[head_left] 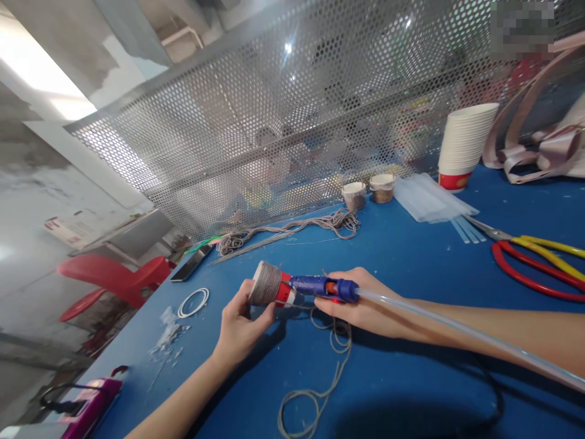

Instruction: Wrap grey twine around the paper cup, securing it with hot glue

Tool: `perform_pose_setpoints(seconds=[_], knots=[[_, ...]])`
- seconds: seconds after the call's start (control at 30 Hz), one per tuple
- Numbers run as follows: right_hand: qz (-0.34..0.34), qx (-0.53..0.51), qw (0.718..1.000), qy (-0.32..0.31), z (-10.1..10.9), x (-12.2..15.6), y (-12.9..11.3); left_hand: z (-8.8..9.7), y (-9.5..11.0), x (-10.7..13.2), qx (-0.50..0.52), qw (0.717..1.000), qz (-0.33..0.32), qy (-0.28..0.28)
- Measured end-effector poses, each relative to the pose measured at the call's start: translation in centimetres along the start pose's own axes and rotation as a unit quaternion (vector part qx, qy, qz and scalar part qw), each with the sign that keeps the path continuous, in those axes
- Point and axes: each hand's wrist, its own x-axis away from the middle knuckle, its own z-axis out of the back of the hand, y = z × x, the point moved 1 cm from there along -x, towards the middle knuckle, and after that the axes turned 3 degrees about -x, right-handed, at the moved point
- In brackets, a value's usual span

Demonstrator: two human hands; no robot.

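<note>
Your left hand [240, 323] has its grip closed on the cord-wrapped cup [269, 284]. Thumb and fingers curl round the wrapped end and hold the cup on its side, just above the blue desk [411, 390]. Your right hand [361, 308] has its grip closed tight round the blue glue gun [320, 285], whose front end touches the cup's red-and-white end. A clear glue stick [457, 332] runs back from the gun along your forearm. Loose grey cord [340, 341] trails on the desk beneath both hands.
</note>
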Motion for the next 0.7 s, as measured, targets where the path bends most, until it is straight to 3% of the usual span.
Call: perform_pose_setpoints(seconds=[0.43,0.57,0.7], knots=[[-0.001,-0.01,0.999,-0.036,0.35,-0.09,-0.02,0.34,-0.38,-0.48,0.013,0.998,-0.065,-0.022],[-0.01,0.007,1.0,-0.016,0.48,-0.26,-0.13,0.45,-0.65,-0.5,0.008,0.998,-0.06,-0.037],[-0.009,0.005,0.999,-0.036,0.5,-0.32,-0.22,0.44,-0.95,-0.47,0.003,0.998,-0.05,-0.042]])
